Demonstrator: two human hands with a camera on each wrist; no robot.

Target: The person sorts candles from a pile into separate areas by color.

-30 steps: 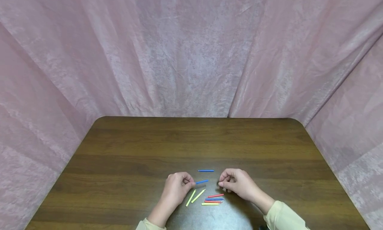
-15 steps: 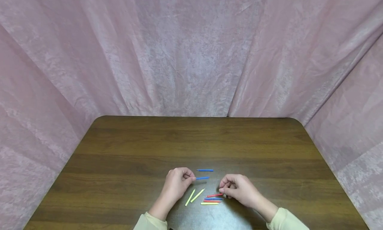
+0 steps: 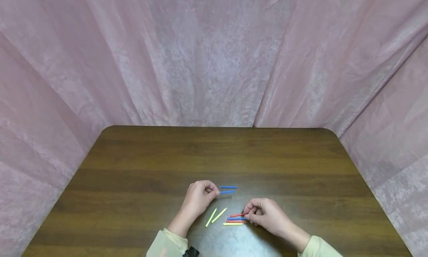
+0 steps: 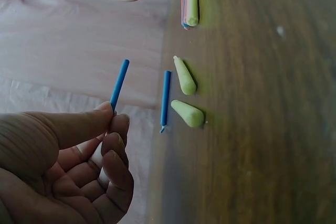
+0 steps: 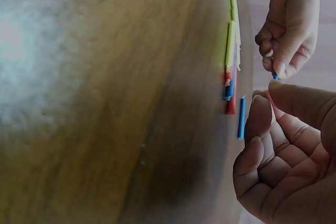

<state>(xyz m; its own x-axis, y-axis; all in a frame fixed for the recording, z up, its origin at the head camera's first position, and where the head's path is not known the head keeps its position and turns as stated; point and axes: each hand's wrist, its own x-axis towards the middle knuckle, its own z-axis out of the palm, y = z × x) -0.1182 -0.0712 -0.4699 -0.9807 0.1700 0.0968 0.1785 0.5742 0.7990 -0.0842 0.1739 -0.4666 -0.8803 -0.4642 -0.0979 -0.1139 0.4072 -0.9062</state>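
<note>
My left hand [image 3: 198, 197] pinches a blue candle [image 4: 120, 82] near one end, between thumb and forefinger, above the table. Just beyond it, another blue candle [image 3: 228, 187] lies on the wood, its wick showing in the left wrist view. My right hand [image 3: 265, 214] hovers by the right ends of a small row: a red candle [image 3: 236, 215], a blue one, another red one and a yellow candle [image 3: 233, 224]. Its fingers are loosely curled, and the right wrist view shows no candle between them. Two yellow candles [image 4: 185, 77] lie slanted nearer the left hand.
The brown wooden table [image 3: 150, 156] stretches away to a pink curtain [image 3: 214, 63] behind and at both sides. A dark object [image 3: 191, 251] shows beside the left sleeve [image 3: 168, 244] at the bottom edge.
My left hand has moved away from me with the blue candle, which is now nearly parallel to the far blue one. My right hand has come down and nearer, to the row's right ends.
</note>
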